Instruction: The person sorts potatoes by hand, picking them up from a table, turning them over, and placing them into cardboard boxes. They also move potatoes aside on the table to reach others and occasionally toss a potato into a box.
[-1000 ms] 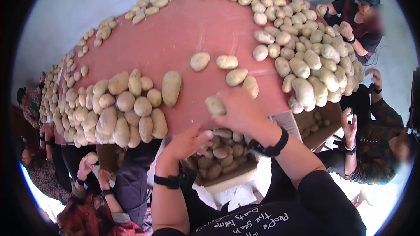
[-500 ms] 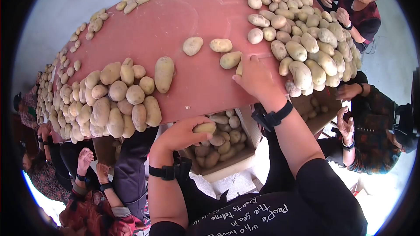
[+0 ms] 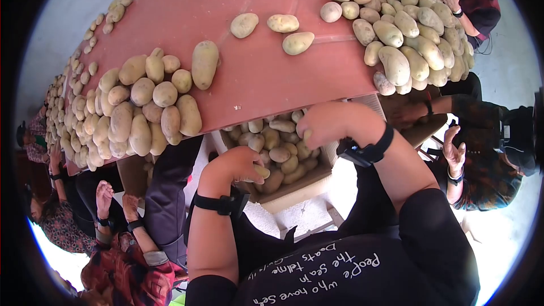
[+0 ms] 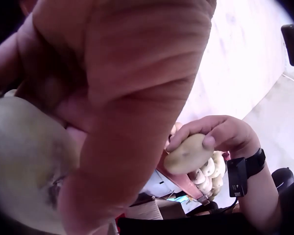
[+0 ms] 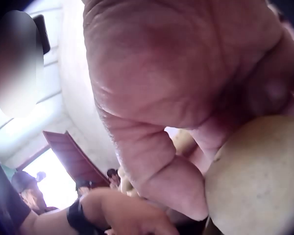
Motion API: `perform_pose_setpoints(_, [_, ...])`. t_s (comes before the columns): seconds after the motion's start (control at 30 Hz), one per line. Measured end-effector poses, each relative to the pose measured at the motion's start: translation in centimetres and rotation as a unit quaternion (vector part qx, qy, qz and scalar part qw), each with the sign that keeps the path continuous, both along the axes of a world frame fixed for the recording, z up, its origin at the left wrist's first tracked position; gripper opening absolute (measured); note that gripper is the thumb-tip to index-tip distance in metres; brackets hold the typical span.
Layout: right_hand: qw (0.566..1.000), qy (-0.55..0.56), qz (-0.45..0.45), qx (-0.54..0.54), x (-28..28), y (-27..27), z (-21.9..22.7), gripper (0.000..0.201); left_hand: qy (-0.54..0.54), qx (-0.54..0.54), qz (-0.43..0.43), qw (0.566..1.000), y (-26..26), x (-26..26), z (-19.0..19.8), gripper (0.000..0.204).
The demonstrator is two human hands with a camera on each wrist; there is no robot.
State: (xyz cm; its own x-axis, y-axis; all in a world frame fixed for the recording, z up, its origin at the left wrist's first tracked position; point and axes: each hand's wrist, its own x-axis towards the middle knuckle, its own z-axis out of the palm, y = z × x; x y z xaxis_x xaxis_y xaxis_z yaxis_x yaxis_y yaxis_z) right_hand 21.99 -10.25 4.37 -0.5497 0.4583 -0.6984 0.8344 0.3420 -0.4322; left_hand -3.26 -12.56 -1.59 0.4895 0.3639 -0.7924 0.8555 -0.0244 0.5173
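Over the left part of a box (image 3: 300, 186) of potatoes, the left hand (image 3: 235, 165) grips a potato (image 3: 261, 171); that potato (image 4: 27, 161) looms large in the left wrist view. The right hand (image 3: 334, 124) holds another potato (image 3: 307, 134) above the box's right side, mostly covered by the fingers in the head view. In the left wrist view the right hand (image 4: 230, 134) has its thumb on this pale oval potato (image 4: 188, 154). The right wrist view shows the same potato (image 5: 257, 178) against the fingers.
Three loose potatoes, one of them oval (image 3: 298, 43), lie on the red table (image 3: 260, 79). Potato heaps cover its left (image 3: 122, 122) and right (image 3: 419, 51) sides. A larger potato (image 3: 204, 65) lies beside the left heap. Other people sit or stand at both sides.
The right hand has drawn back from the table to above the box, bringing a potato from beside the three loose ones. The left hand still holds its potato, now tipped lower over the box.
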Motion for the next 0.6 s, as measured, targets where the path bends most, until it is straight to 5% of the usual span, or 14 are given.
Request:
perform_pose_setpoints(0.07, [1.0,0.021,0.01,-0.011,0.2,-2.1,-5.5,0.032,0.001,-0.01,-0.008,1.0,-0.3,0.1,-0.2,0.045])
perform_pose_setpoints(0.23, [0.992,0.06,-0.045,0.1,-0.1,-0.4,-3.6,0.026,0.028,0.038,-0.043,0.998,-0.7,-0.3,-2.3,0.047])
perform_pose_setpoints(0.33, [0.924,0.207,-0.236,0.218,0.8,2.2,-1.6,0.019,0.016,0.054,-0.052,0.997,-0.8,-0.3,-2.3,0.046])
perform_pose_setpoints(0.43, [0.864,0.164,-0.33,0.344,0.4,4.0,1.0,0.018,0.021,0.059,-0.052,0.997,-1.1,-0.5,-2.1,0.046])
perform_pose_setpoints(0.6, [0.783,0.121,-0.24,0.561,0.6,6.3,-4.5,0.033,-0.014,0.075,-0.045,0.996,-1.0,-1.8,-4.9,0.05])
